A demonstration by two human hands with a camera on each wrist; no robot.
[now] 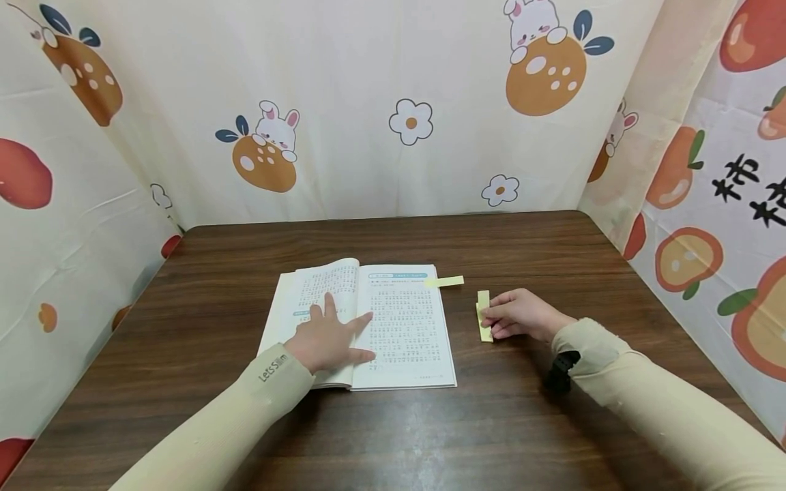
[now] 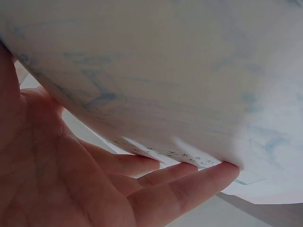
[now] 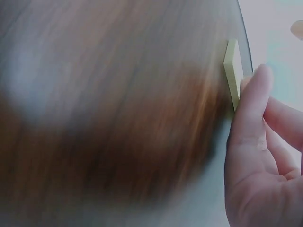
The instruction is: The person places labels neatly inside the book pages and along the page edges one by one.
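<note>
An open book (image 1: 407, 341) lies on the table, its pages covered in printed text. My left hand (image 1: 325, 339) rests on the left page with fingers spread and thumb reaching over the gutter; the left wrist view shows the fingers (image 2: 184, 191) straight against the paper. A yellow sticky note (image 1: 451, 281) sticks out from the right page's upper edge. To the book's right, my right hand (image 1: 522, 315) pinches at a small pad of yellow sticky notes (image 1: 485, 333) between thumb and fingers. One strip seems offset at the pad's top; the contact is partly hidden.
The dark wooden table (image 1: 393, 436) extends around the book. A printed curtain (image 1: 356, 170) hangs behind it, with more patterned cloth at both sides. A black wrist strap (image 1: 561, 372) hangs below the right sleeve.
</note>
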